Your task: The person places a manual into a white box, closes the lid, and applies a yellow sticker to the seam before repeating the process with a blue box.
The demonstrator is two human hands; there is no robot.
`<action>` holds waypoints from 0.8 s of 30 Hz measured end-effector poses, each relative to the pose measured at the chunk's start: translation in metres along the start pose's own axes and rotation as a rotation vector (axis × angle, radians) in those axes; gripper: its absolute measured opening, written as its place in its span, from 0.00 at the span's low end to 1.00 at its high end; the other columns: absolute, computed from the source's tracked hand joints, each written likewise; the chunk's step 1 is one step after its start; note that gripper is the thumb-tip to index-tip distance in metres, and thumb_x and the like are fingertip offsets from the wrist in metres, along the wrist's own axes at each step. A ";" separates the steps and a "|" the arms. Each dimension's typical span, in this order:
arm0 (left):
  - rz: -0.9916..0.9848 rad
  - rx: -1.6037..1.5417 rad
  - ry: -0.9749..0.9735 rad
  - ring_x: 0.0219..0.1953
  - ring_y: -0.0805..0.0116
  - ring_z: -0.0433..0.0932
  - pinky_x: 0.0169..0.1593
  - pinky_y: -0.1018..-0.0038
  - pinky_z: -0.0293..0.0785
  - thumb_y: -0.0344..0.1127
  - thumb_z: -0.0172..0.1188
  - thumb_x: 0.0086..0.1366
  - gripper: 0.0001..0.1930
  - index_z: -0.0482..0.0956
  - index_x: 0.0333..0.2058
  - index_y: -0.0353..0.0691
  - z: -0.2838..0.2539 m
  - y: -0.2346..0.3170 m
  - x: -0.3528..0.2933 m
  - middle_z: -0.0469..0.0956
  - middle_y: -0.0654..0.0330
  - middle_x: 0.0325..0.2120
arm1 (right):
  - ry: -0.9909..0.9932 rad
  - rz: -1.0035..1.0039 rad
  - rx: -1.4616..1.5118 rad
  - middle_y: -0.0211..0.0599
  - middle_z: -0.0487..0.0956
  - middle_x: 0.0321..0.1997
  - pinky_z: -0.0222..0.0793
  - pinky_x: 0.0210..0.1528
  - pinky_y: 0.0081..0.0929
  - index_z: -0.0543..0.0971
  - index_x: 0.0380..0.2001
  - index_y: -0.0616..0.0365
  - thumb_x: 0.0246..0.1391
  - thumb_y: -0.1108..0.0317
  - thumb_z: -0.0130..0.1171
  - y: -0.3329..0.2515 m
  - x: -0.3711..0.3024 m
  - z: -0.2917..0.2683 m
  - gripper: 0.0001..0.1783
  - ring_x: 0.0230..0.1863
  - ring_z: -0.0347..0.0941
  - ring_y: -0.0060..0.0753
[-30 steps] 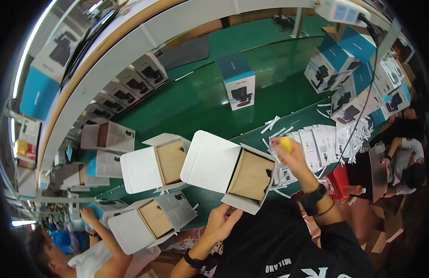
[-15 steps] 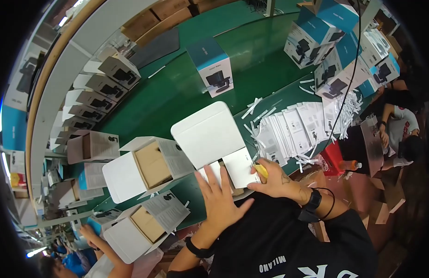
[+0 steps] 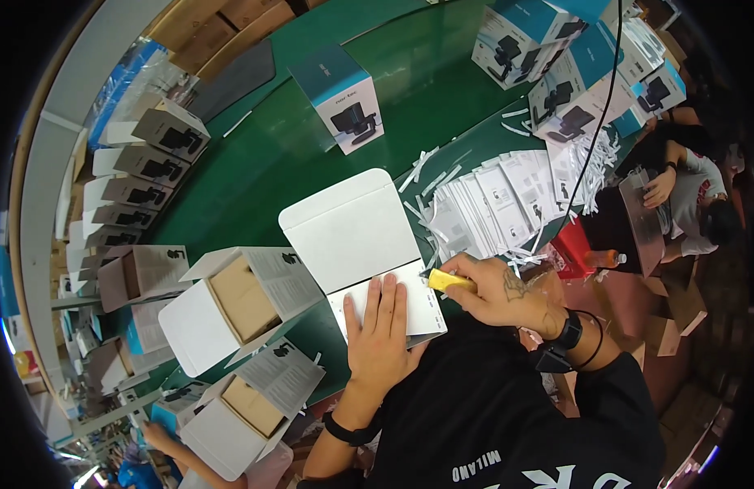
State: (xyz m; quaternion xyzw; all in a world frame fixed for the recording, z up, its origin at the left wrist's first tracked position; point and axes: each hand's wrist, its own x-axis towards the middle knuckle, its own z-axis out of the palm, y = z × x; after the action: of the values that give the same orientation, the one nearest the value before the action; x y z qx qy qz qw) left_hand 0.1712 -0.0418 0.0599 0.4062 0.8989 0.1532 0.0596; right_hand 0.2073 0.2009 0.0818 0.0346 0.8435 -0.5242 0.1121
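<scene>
A white box [image 3: 351,220] stands close in front of me, its wide lid flap tipped back away from me. My left hand [image 3: 380,330] lies flat on the box's folded-in white inner flaps [image 3: 423,303], its fingers stretched out. At the right edge of the box, my right hand [image 3: 501,292] is closed round a small yellow tool [image 3: 451,282] with a greyish tip. That tip is beside the box edge; its exact kind is unclear. What lies under the flaps is hidden. A black band is on each wrist.
Two open boxes with brown cardboard inside, a farther one [image 3: 240,297] and a nearer one [image 3: 253,406], stand at left. A closed blue-topped box [image 3: 340,99] is on the green table [image 3: 238,175]. White leaflets [image 3: 483,204] and paper strips lie right. A cable [image 3: 607,102] hangs there.
The right-hand inner flap, raised earlier by my right hand, now lies down. My left hand has moved onto the flaps. My right hand has turned the yellow tool toward the box edge.
</scene>
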 end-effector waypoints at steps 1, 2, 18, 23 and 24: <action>0.000 0.016 0.016 0.73 0.49 0.56 0.69 0.36 0.46 0.56 0.69 0.53 0.48 0.64 0.66 0.30 0.001 0.001 0.000 0.59 0.46 0.70 | 0.004 -0.039 -0.097 0.48 0.81 0.26 0.73 0.32 0.39 0.74 0.45 0.62 0.60 0.70 0.57 -0.001 0.000 -0.002 0.12 0.28 0.81 0.51; -0.001 0.032 0.032 0.73 0.49 0.56 0.69 0.36 0.46 0.56 0.69 0.53 0.48 0.65 0.66 0.30 0.001 0.002 -0.001 0.60 0.46 0.70 | 0.005 -0.035 -0.097 0.48 0.81 0.26 0.73 0.32 0.39 0.74 0.45 0.62 0.60 0.70 0.57 -0.001 0.000 -0.002 0.12 0.28 0.81 0.51; 0.061 -0.037 0.068 0.72 0.47 0.59 0.70 0.37 0.44 0.51 0.76 0.46 0.49 0.68 0.65 0.34 0.002 -0.012 0.005 0.63 0.49 0.69 | -0.273 0.387 0.383 0.45 0.83 0.33 0.74 0.26 0.28 0.77 0.49 0.60 0.58 0.72 0.58 0.009 0.020 -0.015 0.15 0.23 0.79 0.41; 0.036 -0.041 0.045 0.72 0.47 0.59 0.70 0.37 0.44 0.50 0.76 0.45 0.49 0.68 0.65 0.34 0.001 -0.009 0.004 0.63 0.50 0.69 | 0.059 -0.463 -0.468 0.40 0.80 0.31 0.72 0.22 0.30 0.79 0.42 0.57 0.57 0.73 0.61 0.005 0.019 -0.004 0.10 0.21 0.77 0.40; 0.038 -0.041 0.050 0.72 0.47 0.59 0.70 0.37 0.44 0.50 0.75 0.45 0.49 0.68 0.65 0.34 0.003 -0.008 0.004 0.64 0.49 0.69 | 0.065 -0.449 -0.434 0.39 0.80 0.31 0.72 0.23 0.30 0.80 0.41 0.56 0.56 0.72 0.62 0.003 0.021 -0.005 0.09 0.21 0.77 0.41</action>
State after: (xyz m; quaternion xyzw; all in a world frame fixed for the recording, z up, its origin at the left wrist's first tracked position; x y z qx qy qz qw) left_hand 0.1635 -0.0427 0.0547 0.4177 0.8890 0.1828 0.0423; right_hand 0.1863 0.2056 0.0762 -0.1606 0.9254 -0.3422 -0.0286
